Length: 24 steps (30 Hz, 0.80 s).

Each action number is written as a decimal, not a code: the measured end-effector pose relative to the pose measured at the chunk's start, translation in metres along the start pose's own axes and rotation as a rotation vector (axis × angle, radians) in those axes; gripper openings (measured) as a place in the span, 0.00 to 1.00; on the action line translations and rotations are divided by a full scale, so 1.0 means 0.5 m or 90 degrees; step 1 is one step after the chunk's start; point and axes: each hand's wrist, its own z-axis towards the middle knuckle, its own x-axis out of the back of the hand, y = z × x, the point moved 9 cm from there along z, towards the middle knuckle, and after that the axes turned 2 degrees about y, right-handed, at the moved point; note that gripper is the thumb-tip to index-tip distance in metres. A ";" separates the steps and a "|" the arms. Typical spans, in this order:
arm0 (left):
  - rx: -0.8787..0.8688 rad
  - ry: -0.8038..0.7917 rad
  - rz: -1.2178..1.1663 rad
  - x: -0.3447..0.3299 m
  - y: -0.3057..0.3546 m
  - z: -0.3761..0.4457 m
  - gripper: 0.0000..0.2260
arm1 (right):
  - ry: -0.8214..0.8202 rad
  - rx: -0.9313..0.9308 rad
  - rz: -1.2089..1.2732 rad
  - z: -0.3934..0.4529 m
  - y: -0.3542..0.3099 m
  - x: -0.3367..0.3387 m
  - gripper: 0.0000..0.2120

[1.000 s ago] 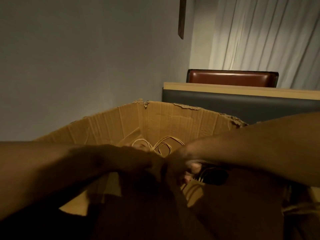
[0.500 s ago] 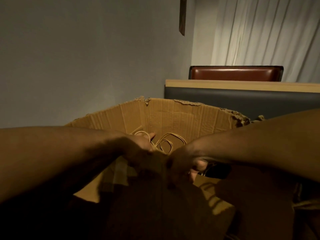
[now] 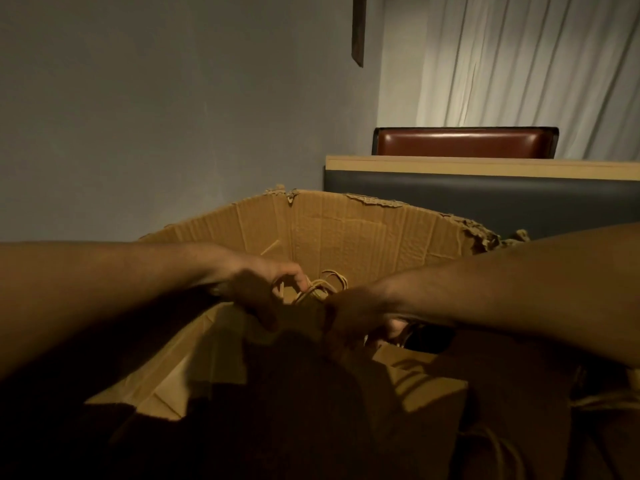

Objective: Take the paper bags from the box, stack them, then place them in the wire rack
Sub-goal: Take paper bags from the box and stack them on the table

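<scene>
Early stage, by my reading. Both hands are inside the cardboard box (image 3: 346,230), working at the top edge of a bunch of paper bags (image 3: 298,344) at centre frame. The bags are upright, or leaning toward the camera, and mostly in shadow.

Left hand (image 3: 263,289): fingers curled around the twisted paper handles (image 3: 325,284) and the upper left edge of the bags; it grips them. Right hand (image 3: 349,317): fingers curled over the upper right edge of the same bunch, pinching it; fingertips partly hidden, but the hold looks firm.

Bags remain within the box walls, not yet clear of the rim. More bags (image 3: 426,379) lie lower right in the box, with handle loops showing near the right edge. No stack outside the box is visible, and no wire rack is in view. Left to do, as I judge: lift this bunch out, stack it, fetch the rest, carry all to the rack.

Surroundings: grey wall (image 3: 138,116) to the left and far; booth back (image 3: 485,199) with a wooden ledge far right; red-brown seat cushion (image 3: 464,142) behind it; pale curtain (image 3: 519,60) beyond.

In the way: the box's tall, ragged far wall and near rim, which the bags must clear; loose handles may snag on neighbours. Light is poor low in the box.
</scene>
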 end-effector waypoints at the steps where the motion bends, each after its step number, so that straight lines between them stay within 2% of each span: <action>1: 0.001 -0.010 -0.035 -0.006 -0.001 -0.010 0.31 | 0.017 -0.003 0.006 0.002 -0.004 0.001 0.11; 3: -0.032 -0.007 -0.039 -0.001 0.011 -0.030 0.30 | 0.022 0.050 -0.029 -0.005 -0.037 -0.004 0.21; 5: -0.072 0.019 -0.034 0.016 0.036 -0.062 0.29 | 0.007 0.075 0.001 -0.008 -0.049 -0.005 0.24; 6: -0.087 0.040 -0.025 0.025 0.048 -0.083 0.27 | 0.016 0.083 0.017 -0.023 -0.059 -0.002 0.21; 8: -0.110 0.121 0.021 0.047 0.070 -0.125 0.24 | 0.081 0.104 0.046 -0.061 -0.073 0.023 0.09; 10: -0.131 0.234 0.085 0.074 0.093 -0.169 0.23 | 0.149 0.135 0.049 -0.105 -0.093 0.057 0.06; 12: -0.159 0.378 0.174 0.107 0.125 -0.231 0.22 | 0.191 0.149 0.055 -0.147 -0.115 0.089 0.09; 15: -0.269 0.643 0.470 0.136 0.197 -0.361 0.23 | 0.265 0.174 0.077 -0.216 -0.157 0.143 0.09; 17: -0.329 0.762 0.584 0.135 0.233 -0.442 0.26 | 0.370 0.217 0.084 -0.295 -0.192 0.194 0.09; 19: -0.269 0.826 0.485 0.165 0.232 -0.498 0.35 | 0.475 0.259 0.122 -0.391 -0.222 0.243 0.10; 21: -0.169 0.819 0.224 0.205 0.210 -0.536 0.45 | 0.546 0.299 0.192 -0.490 -0.241 0.287 0.08; 22: -0.138 0.784 0.118 0.217 0.204 -0.550 0.46 | 0.579 0.319 0.203 -0.539 -0.249 0.307 0.07; 24: -0.129 0.717 -0.011 0.232 0.220 -0.588 0.41 | 0.629 0.344 0.145 -0.627 -0.263 0.330 0.08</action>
